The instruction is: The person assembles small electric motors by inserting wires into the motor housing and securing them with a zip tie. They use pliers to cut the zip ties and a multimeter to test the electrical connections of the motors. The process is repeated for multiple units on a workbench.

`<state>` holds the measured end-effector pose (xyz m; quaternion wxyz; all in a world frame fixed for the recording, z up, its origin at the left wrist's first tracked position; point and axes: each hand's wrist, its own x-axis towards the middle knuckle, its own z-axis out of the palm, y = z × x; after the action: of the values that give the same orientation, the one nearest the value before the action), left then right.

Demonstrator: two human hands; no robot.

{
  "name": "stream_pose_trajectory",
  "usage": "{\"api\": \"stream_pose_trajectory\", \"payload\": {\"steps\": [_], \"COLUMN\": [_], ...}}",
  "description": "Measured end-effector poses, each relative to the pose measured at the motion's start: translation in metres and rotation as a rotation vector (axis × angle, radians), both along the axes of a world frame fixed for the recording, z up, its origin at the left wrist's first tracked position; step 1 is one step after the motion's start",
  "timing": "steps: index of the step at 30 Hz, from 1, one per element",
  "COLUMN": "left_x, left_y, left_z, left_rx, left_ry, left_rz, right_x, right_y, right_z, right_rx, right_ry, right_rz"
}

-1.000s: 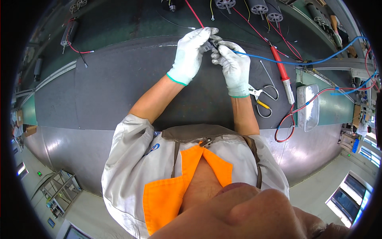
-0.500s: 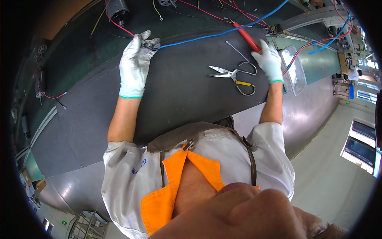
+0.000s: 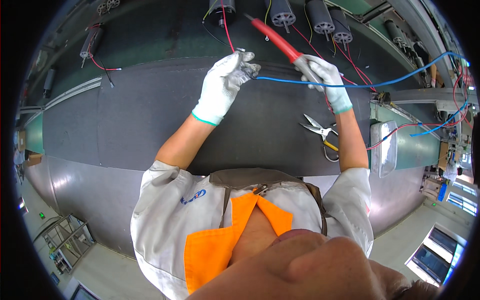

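Note:
My left hand, in a white glove, is closed at the end of a blue cable. Its fingers hide what joins there. A red wire runs down to those fingers from a grey cylindrical motor at the top. Gripped in my gloved right hand is a red test probe with a thin metal tip and a grey handle. It slants up and left, its tip near that motor and above the fingers of my left hand. The blue cable passes across the right hand.
Several more motors with loose wires stand along the far side. Scissors with a yellow-wrapped handle lie by my right forearm. Right of them is a clear plastic box. Red and blue cables hang at the right edge.
My right hand has lifted the red probe off the table and brought it up and left. The view has shifted, showing more motors at the top. My left hand still grips the blue cable's end.

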<state>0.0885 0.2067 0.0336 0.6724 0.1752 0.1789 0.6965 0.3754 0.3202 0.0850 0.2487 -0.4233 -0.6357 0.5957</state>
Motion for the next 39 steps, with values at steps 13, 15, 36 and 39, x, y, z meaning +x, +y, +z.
{"api": "stream_pose_trajectory", "payload": {"steps": [13,15,36,39], "left_x": [0.003,0.002,-0.057,-0.160], "left_y": [0.001,0.001,0.023,-0.012], "left_z": [0.009,0.012,-0.013,-0.005], "left_rx": [-0.017,-0.045,-0.153,-0.043], "left_ry": [0.158,0.155,1.140,2.079], "left_rz": [0.017,0.017,0.154,0.807], "right_x": [-0.057,-0.029,-0.049,-0.026], "right_y": [0.022,0.003,-0.106,-0.103], "right_z": [-0.014,-0.007,0.048,0.078], "right_rx": [0.580,0.865,0.206,0.345], "right_ry": [-0.464,-0.667,0.469,0.416], "right_rz": [0.027,-0.043,-0.059,-0.309]}}
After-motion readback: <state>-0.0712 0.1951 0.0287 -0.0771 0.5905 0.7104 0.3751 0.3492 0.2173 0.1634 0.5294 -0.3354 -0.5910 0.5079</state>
